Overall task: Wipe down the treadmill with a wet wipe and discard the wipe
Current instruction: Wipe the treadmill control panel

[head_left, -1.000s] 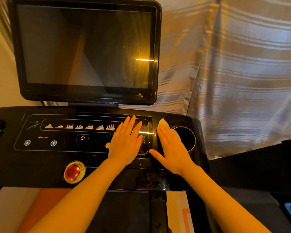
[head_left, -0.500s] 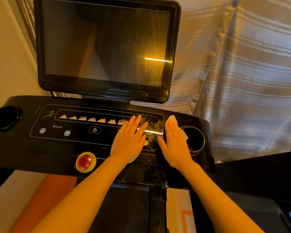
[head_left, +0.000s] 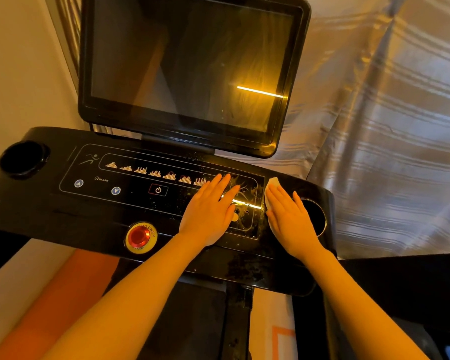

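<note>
Wiping the treadmill console (head_left: 50,216) with both hands flat on its glossy black top.

Beyond the fingertips the dark screen (head_left: 187,71) stands tilted; the left hand (head_left: 209,213) lies spread on the button panel, likely bracing, while the right hand (head_left: 289,219), fingers straight, presses the wet wipe (head_left: 272,183) down just left of the cup holder (head_left: 316,216), so its whole palm drives the cloth.

Both hands flat, palms down.
Left hand (head_left: 208,214) fingers straight toward 1 o'clock; right hand (head_left: 287,219) fingers toward 11, forearms converging.
</note>
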Action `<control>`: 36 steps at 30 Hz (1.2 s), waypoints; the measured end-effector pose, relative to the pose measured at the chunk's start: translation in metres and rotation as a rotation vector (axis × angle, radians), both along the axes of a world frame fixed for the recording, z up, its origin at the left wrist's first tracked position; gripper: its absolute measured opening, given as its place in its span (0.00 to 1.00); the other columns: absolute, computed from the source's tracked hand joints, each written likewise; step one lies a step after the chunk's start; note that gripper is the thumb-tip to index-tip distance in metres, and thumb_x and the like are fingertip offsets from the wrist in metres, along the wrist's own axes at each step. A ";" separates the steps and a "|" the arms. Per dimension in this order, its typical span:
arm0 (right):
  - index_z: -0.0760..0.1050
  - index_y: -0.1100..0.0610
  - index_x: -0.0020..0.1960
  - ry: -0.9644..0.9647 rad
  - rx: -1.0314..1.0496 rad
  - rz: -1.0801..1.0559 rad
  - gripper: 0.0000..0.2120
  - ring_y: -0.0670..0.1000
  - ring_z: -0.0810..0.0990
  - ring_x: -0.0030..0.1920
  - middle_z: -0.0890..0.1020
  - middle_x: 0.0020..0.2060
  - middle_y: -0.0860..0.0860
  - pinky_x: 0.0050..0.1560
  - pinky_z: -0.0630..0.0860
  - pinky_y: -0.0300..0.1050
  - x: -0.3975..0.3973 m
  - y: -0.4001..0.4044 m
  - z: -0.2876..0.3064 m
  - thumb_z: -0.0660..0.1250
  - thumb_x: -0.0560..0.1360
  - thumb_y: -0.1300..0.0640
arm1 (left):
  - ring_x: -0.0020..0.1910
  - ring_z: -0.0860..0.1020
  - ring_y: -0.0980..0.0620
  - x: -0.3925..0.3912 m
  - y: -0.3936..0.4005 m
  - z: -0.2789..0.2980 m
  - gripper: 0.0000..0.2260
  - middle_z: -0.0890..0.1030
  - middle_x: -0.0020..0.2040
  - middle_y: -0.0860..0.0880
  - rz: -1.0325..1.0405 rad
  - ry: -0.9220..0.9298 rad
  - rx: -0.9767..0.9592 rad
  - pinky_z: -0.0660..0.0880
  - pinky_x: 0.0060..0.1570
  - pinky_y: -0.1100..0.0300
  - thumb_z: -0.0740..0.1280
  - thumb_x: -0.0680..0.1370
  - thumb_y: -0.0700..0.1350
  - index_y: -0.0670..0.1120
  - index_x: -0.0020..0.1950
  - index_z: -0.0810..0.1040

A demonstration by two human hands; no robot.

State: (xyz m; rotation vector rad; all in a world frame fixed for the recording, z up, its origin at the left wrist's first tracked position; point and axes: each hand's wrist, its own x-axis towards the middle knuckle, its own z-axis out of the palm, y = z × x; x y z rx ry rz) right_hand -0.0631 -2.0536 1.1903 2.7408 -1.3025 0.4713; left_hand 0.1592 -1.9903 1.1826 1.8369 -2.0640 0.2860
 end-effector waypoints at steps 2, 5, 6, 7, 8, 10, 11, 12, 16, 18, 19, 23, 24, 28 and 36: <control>0.54 0.57 0.79 -0.008 -0.006 -0.029 0.26 0.52 0.52 0.78 0.58 0.78 0.54 0.76 0.49 0.54 0.004 -0.002 -0.005 0.52 0.84 0.49 | 0.79 0.54 0.45 0.000 0.000 -0.001 0.23 0.58 0.79 0.44 0.001 0.002 -0.005 0.48 0.73 0.53 0.51 0.83 0.53 0.49 0.78 0.61; 0.50 0.56 0.79 0.020 -0.022 -0.077 0.28 0.53 0.50 0.79 0.55 0.79 0.54 0.76 0.47 0.54 0.008 0.000 -0.007 0.46 0.83 0.46 | 0.78 0.56 0.45 0.000 -0.001 -0.002 0.23 0.59 0.79 0.44 0.001 0.005 -0.009 0.50 0.73 0.52 0.52 0.83 0.53 0.48 0.78 0.62; 0.51 0.57 0.79 0.015 -0.019 -0.108 0.27 0.54 0.50 0.79 0.55 0.79 0.54 0.77 0.48 0.55 0.010 0.003 -0.008 0.49 0.84 0.47 | 0.78 0.56 0.44 0.000 -0.001 -0.002 0.23 0.59 0.79 0.44 0.002 0.006 -0.008 0.50 0.73 0.52 0.52 0.83 0.53 0.48 0.77 0.63; 0.52 0.57 0.79 0.002 -0.007 -0.143 0.27 0.54 0.51 0.79 0.56 0.79 0.55 0.77 0.49 0.55 0.013 0.009 -0.009 0.52 0.84 0.49 | 0.78 0.57 0.44 0.000 -0.001 -0.002 0.23 0.60 0.78 0.44 0.005 0.005 -0.007 0.50 0.73 0.52 0.53 0.83 0.53 0.48 0.77 0.63; 0.52 0.57 0.80 -0.017 0.009 -0.176 0.27 0.55 0.51 0.79 0.56 0.79 0.55 0.77 0.49 0.55 0.018 0.019 -0.012 0.54 0.84 0.50 | 0.78 0.57 0.44 0.000 -0.001 -0.002 0.23 0.60 0.78 0.44 0.008 0.004 -0.008 0.51 0.73 0.52 0.53 0.83 0.52 0.48 0.77 0.63; 0.51 0.58 0.80 -0.047 0.043 -0.222 0.29 0.55 0.51 0.79 0.55 0.79 0.55 0.76 0.49 0.53 0.026 0.042 -0.020 0.54 0.82 0.50 | 0.78 0.57 0.44 0.000 -0.001 -0.003 0.22 0.60 0.78 0.44 0.010 0.008 -0.009 0.51 0.73 0.51 0.55 0.83 0.52 0.48 0.77 0.63; 0.52 0.58 0.80 -0.041 0.046 -0.236 0.29 0.55 0.52 0.79 0.55 0.79 0.55 0.76 0.51 0.53 0.027 0.054 -0.025 0.52 0.82 0.49 | 0.78 0.57 0.44 -0.001 -0.002 -0.003 0.22 0.60 0.78 0.44 0.009 0.011 -0.007 0.51 0.73 0.51 0.56 0.83 0.51 0.48 0.77 0.63; 0.54 0.58 0.79 -0.023 0.038 -0.241 0.28 0.55 0.54 0.78 0.57 0.78 0.56 0.75 0.54 0.55 0.027 0.063 -0.029 0.50 0.82 0.47 | 0.78 0.57 0.44 -0.001 -0.001 -0.003 0.22 0.60 0.78 0.43 0.010 0.011 -0.008 0.51 0.73 0.51 0.56 0.83 0.51 0.48 0.77 0.63; 0.56 0.59 0.79 0.049 -0.001 -0.239 0.32 0.56 0.55 0.78 0.59 0.78 0.57 0.75 0.54 0.57 0.022 0.042 -0.021 0.41 0.80 0.44 | 0.78 0.57 0.44 -0.001 -0.002 -0.003 0.22 0.60 0.78 0.43 0.010 0.002 -0.012 0.51 0.73 0.52 0.56 0.84 0.51 0.48 0.77 0.63; 0.54 0.59 0.80 0.055 -0.029 -0.277 0.33 0.56 0.53 0.79 0.57 0.79 0.57 0.76 0.51 0.59 0.022 0.016 -0.010 0.39 0.80 0.43 | 0.78 0.57 0.44 -0.001 -0.001 -0.003 0.22 0.60 0.78 0.43 0.012 0.000 -0.010 0.51 0.73 0.51 0.56 0.84 0.51 0.48 0.77 0.63; 0.53 0.58 0.80 0.058 -0.023 -0.301 0.33 0.56 0.51 0.79 0.56 0.79 0.57 0.76 0.48 0.59 0.024 0.004 -0.005 0.39 0.80 0.43 | 0.78 0.56 0.44 -0.001 -0.001 -0.003 0.22 0.60 0.78 0.43 0.013 0.002 -0.009 0.51 0.73 0.51 0.56 0.84 0.51 0.48 0.77 0.62; 0.49 0.58 0.81 0.029 0.016 -0.339 0.29 0.56 0.48 0.80 0.52 0.80 0.56 0.77 0.47 0.58 0.029 -0.011 0.001 0.46 0.84 0.46 | 0.78 0.54 0.45 0.000 0.000 -0.002 0.22 0.58 0.79 0.44 0.002 0.014 -0.006 0.49 0.74 0.52 0.54 0.84 0.51 0.49 0.78 0.61; 0.50 0.58 0.80 0.014 0.013 -0.330 0.29 0.56 0.48 0.80 0.52 0.80 0.56 0.77 0.48 0.58 0.029 -0.004 -0.001 0.47 0.83 0.46 | 0.78 0.54 0.45 0.000 0.000 -0.002 0.22 0.58 0.79 0.44 0.002 0.015 -0.006 0.49 0.74 0.52 0.55 0.84 0.51 0.49 0.78 0.61; 0.48 0.57 0.80 -0.028 0.042 -0.218 0.32 0.54 0.47 0.79 0.50 0.79 0.55 0.77 0.48 0.56 0.027 0.047 -0.018 0.41 0.80 0.43 | 0.78 0.54 0.45 -0.001 0.000 -0.002 0.22 0.58 0.79 0.44 0.010 0.014 -0.002 0.49 0.73 0.52 0.55 0.84 0.51 0.49 0.78 0.61; 0.50 0.59 0.80 0.009 0.020 -0.261 0.30 0.58 0.50 0.79 0.53 0.79 0.58 0.78 0.52 0.58 0.033 -0.008 0.000 0.49 0.83 0.46 | 0.78 0.56 0.44 -0.001 0.001 -0.001 0.22 0.59 0.79 0.44 0.008 -0.004 0.003 0.50 0.73 0.52 0.55 0.83 0.50 0.48 0.78 0.62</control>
